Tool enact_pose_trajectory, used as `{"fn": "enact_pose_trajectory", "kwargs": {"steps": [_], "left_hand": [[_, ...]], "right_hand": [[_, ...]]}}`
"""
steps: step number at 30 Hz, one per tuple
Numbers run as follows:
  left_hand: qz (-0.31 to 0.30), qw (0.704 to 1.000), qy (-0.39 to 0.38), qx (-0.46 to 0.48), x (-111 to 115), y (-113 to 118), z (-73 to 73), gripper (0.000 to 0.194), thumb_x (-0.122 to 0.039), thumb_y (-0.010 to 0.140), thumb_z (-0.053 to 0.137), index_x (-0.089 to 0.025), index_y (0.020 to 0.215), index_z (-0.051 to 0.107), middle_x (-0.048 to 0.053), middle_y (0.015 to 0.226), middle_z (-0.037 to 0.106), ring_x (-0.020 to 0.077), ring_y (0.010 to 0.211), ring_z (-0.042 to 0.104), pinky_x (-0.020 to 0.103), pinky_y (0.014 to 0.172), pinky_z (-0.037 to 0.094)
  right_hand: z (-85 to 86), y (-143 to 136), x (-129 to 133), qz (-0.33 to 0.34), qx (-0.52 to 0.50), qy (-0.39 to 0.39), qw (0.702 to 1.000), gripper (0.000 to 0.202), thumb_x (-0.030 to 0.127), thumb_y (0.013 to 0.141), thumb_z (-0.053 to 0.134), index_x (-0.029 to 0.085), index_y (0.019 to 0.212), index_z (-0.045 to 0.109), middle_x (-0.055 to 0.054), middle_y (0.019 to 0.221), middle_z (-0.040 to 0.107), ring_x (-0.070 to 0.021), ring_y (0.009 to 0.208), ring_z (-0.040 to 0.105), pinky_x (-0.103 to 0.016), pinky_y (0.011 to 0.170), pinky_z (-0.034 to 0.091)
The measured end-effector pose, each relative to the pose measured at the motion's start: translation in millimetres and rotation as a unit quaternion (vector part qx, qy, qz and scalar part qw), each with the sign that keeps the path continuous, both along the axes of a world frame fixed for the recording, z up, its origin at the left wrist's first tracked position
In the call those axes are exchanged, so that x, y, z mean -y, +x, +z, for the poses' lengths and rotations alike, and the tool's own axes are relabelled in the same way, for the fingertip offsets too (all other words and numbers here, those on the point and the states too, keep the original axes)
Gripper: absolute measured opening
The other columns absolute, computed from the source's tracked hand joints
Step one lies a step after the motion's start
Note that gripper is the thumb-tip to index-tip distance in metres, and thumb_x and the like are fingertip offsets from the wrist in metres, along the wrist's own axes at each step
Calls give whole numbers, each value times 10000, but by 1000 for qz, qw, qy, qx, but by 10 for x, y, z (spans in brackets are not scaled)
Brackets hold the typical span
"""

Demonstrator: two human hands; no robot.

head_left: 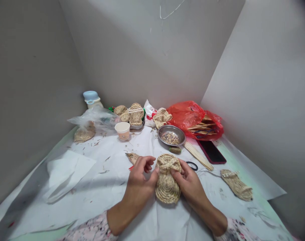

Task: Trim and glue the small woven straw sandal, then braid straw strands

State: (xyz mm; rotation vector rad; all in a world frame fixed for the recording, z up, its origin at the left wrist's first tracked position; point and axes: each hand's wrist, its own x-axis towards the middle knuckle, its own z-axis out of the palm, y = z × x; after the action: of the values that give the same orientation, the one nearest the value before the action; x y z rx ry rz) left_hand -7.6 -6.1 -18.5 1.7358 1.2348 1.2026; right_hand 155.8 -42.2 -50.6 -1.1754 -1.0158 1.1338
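A small woven straw slipper [168, 187] with a crossed strap at its top is held upright above the table in the head view. My right hand [192, 182] grips its right edge, thumb on the front by the strap and fingers behind. On the other side, my left hand [142, 179] has its thumb against the slipper's left edge and its fingers curled; any strand between them is too small to make out. Beyond my left hand lies a pointed tool with a pale handle [132, 158], partly hidden. A black ring-shaped handle [192, 165] shows behind my right hand.
Farther back are a paper cup [122, 131], a metal bowl [172, 135] with straw bits, a red plastic bag [186, 115] of straw and a phone [212, 152]. Another woven piece [236, 185] lies right, a white sheet [67, 170] left. Grey walls enclose the table.
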Motion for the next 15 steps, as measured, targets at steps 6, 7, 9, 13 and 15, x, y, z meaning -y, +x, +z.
{"fn": "enact_pose_trajectory", "kwargs": {"steps": [6, 7, 9, 13, 15], "left_hand": [[-53, 998, 6, -35, -4, 5, -49, 38, -219, 785, 591, -194, 786, 619, 31, 800, 607, 173, 736, 561, 322, 713, 469], [-54, 998, 4, -35, -6, 4, -53, 43, -222, 790, 591, -192, 798, 621, 33, 807, 607, 174, 741, 562, 325, 720, 470], [-45, 999, -3, -23, -7, 5, -56, 90, -233, 792, 600, -189, 866, 623, 37, 827, 606, 178, 757, 565, 334, 744, 476], [-17, 998, -49, 33, 12, 13, -37, 257, -306, 796, 613, -171, 1013, 585, 48, 868, 595, 180, 770, 570, 336, 754, 487], [-38, 994, -95, 50, 32, 18, -20, 275, -356, 803, 609, -167, 1001, 576, 39, 828, 592, 171, 725, 558, 312, 693, 478]], "right_hand": [[-73, -1, 12, 17, -30, 7, 999, 507, 384, 827, 674, 203, 1275, 521, -106, 1171, 680, -258, 998, 672, -396, 869, 547], [-72, 1, 13, 14, -28, 8, 999, 513, 383, 823, 680, 203, 1277, 522, -107, 1176, 679, -261, 1013, 669, -400, 881, 543], [-56, 8, 14, 1, -26, 8, 1000, 522, 390, 821, 682, 199, 1279, 521, -111, 1179, 678, -269, 1044, 660, -410, 904, 535], [0, 33, 12, -33, -43, 14, 998, 533, 413, 830, 671, 196, 1287, 504, -117, 1215, 664, -270, 1074, 649, -422, 948, 514], [12, 43, 12, -37, -55, 22, 998, 533, 409, 831, 673, 204, 1289, 495, -113, 1241, 653, -263, 1091, 641, -421, 976, 497]]}}
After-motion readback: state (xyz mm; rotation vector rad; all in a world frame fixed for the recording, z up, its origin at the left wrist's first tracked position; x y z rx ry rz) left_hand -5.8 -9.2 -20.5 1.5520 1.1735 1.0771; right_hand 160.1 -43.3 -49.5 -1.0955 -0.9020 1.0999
